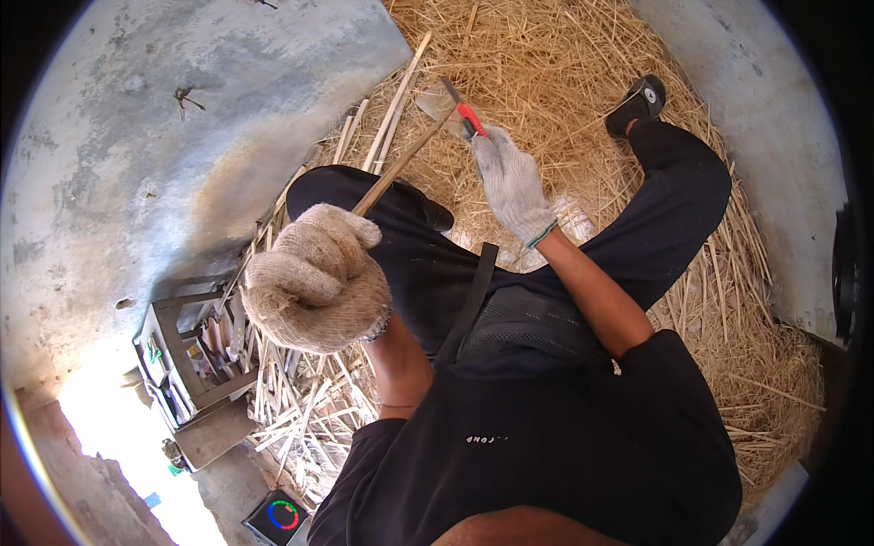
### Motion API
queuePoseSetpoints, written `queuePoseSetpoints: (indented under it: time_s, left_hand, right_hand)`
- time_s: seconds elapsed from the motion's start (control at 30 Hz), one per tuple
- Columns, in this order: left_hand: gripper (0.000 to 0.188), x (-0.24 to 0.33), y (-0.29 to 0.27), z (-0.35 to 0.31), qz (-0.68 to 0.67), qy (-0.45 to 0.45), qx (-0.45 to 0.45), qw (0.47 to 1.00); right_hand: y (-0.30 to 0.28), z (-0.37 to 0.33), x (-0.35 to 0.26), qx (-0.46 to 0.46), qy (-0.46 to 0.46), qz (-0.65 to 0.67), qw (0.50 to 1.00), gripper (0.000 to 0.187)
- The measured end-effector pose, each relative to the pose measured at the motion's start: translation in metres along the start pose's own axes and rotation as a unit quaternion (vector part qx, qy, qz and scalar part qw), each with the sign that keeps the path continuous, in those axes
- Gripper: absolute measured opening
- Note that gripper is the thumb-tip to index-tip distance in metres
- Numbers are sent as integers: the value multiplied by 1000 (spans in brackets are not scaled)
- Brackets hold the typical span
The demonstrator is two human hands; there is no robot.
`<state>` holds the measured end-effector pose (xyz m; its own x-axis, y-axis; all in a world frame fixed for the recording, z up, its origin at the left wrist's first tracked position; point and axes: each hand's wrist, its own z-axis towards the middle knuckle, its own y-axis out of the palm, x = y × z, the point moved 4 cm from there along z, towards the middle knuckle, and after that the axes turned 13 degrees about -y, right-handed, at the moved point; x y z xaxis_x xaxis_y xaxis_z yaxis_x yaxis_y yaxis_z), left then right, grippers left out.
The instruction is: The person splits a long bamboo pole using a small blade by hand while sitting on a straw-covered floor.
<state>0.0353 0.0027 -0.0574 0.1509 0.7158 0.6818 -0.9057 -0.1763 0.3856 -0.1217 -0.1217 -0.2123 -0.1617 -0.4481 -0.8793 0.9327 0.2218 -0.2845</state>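
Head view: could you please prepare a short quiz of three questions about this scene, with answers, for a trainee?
1. Which hand holds the red-handled, grey-bladed knife?
2. True or false: the left hand is bare.
3. What does the left hand hold?
A) a green rope
B) a long, thin, brown wooden stick
C) a white cup

Key: 1. The right hand. 2. False: it wears a beige knitted glove. 3. B.

Floor point(226, 487) mostly buried in straw point(528, 64). Loose pale strips point(296, 409) at left; black device point(278, 519), lower left.
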Motion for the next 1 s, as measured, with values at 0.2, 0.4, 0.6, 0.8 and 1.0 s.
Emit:
queuePoseSetpoints:
  time_s: [0.2,0.4,0.6,0.8,1.0]
  left_hand:
    - [41,-1,9,0,-18,-32,-61,997]
    - [36,-5,24,7,21,-47,-174,983]
    - [32,1,11,-5,63,-100,-154,981]
    - [27,1,12,4,43,-121,-145,981]
    - [27,-3,6,2,42,-79,-175,981]
  right_hand:
    - [36,-11,13,-232,13,-205,951,33]
    - [-4,-13,130,-310,103,-326,887,36]
    - [-2,-2,-14,-108,28,0,994,32]
    - [3,-38,-52,-140,-59,28,988,23]
    - [3,-33,-41,-163,-44,-17,986,21]
